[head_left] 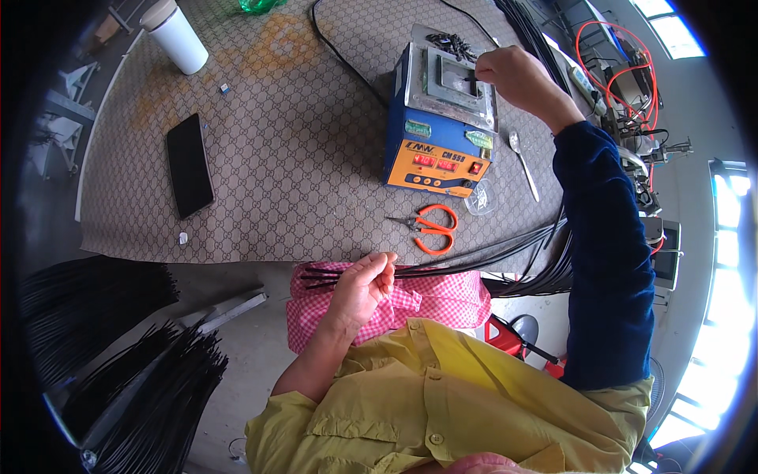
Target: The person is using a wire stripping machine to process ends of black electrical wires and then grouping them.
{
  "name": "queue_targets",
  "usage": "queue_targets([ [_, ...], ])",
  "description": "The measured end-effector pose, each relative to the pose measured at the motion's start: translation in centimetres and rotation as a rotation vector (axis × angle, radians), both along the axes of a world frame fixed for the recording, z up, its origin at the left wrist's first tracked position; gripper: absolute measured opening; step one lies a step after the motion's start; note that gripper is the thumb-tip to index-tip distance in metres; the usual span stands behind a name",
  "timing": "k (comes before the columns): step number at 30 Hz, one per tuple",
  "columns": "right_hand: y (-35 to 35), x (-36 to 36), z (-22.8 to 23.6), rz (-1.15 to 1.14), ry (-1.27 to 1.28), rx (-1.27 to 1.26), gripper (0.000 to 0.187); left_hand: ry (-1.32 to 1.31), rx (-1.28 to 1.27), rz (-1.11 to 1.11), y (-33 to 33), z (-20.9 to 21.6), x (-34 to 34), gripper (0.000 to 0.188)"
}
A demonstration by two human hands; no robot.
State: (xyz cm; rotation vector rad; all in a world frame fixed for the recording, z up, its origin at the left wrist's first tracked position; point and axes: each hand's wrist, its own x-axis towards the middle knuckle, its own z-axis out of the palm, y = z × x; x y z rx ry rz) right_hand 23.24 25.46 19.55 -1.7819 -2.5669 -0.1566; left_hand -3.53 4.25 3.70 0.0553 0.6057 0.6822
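My right hand (509, 75) reaches over the blue-and-orange solder pot (430, 162), its fingers closed on a thin dark piece (472, 79) at the metal-rimmed bath. Most of that piece is hidden by the fingers. My left hand (365, 288) is curled into a fist by the near table edge. Behind it passes a bundle of black cables (450, 270), with loose ends showing on its left; whether the fist grips any of them is hidden. Small black parts (450, 45) lie heaped on the pot's far rim.
Orange-handled cutters (436, 229), a clear little dish (479, 199) and a spoon (524, 166) lie around the pot. Further left are a phone (189, 166) and a white tumbler (175, 38). Large bunches of black cables (150, 395) hang below left.
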Motion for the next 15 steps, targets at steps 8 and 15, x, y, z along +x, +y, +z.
queue_targets([
  [8,0.06,-0.31,-0.6,-0.009,0.008,-0.035,0.009,0.003,0.007,-0.003,0.03,-0.06,-0.01,0.019],
  [15,-0.09,-0.51,-0.49,-0.005,0.016,-0.026,0.009,0.004,0.0,-0.002,0.06,0.04,0.0,0.018],
])
